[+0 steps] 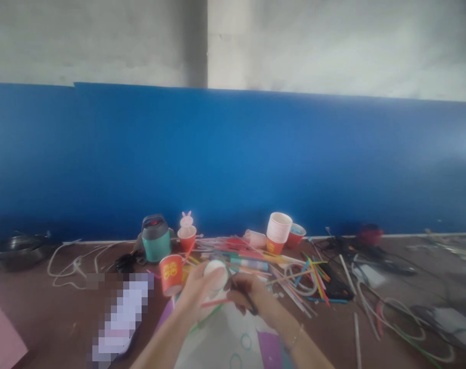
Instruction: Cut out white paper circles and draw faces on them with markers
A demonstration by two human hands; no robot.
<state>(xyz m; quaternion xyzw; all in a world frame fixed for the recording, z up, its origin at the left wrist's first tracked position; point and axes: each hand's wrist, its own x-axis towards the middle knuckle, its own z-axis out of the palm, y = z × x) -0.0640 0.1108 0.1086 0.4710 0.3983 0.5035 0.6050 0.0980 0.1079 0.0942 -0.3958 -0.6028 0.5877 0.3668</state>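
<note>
My left hand [194,289] is closed around a small white round piece [216,273] that looks like a paper cup seen end-on. Close on its right, my right hand [254,294] grips black-handled scissors [250,303], whose blades are blurred near the white piece. A thin red strip [214,303] lies between the two hands. Below them spreads a white sheet [217,338] with drawn green circles. Just left of my left hand stands a red paper cup [171,275] with yellow marks.
Behind my hands are a teal jar [157,246], a cup with a pink bunny shape [187,237], stacked paper cups [279,229] and scattered coloured strips [319,279]. Cables [402,328] cross the right side; a metal pan [17,251] sits far left. A blue panel [233,164] stands behind.
</note>
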